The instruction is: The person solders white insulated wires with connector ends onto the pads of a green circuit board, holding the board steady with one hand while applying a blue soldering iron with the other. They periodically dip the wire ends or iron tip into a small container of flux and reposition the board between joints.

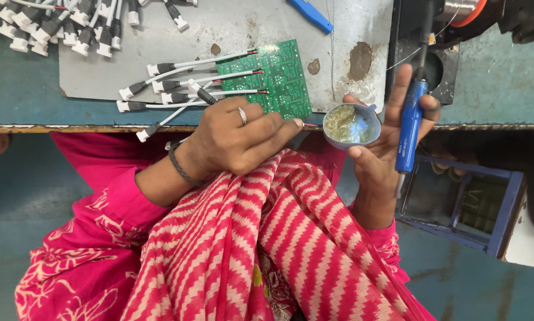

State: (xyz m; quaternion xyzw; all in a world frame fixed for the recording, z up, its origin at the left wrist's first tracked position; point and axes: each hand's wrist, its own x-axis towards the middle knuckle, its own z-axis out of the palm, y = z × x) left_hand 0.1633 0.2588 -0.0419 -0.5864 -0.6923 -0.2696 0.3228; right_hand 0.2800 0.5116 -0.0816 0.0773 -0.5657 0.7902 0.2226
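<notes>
Your left hand (pixel 237 139) pinches a thin, floppy wire (pixel 310 125) at frame centre by the stiff, light green circuit board (pixel 279 77), while your right hand (pixel 386 137) clamps the soldering iron (pixel 410 125) and cradles the small flux tin (pixel 350 125); grip edges.

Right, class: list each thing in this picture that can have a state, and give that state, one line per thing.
left hand: closed around a thin wire by the board's edge
right hand: holding both tin and iron
small tin: open, partly filled with yellowish paste
soldering iron: held upright in the fingers, tip away from the board
green circuit board: flat on the grey sheet, wired leads attached
</notes>
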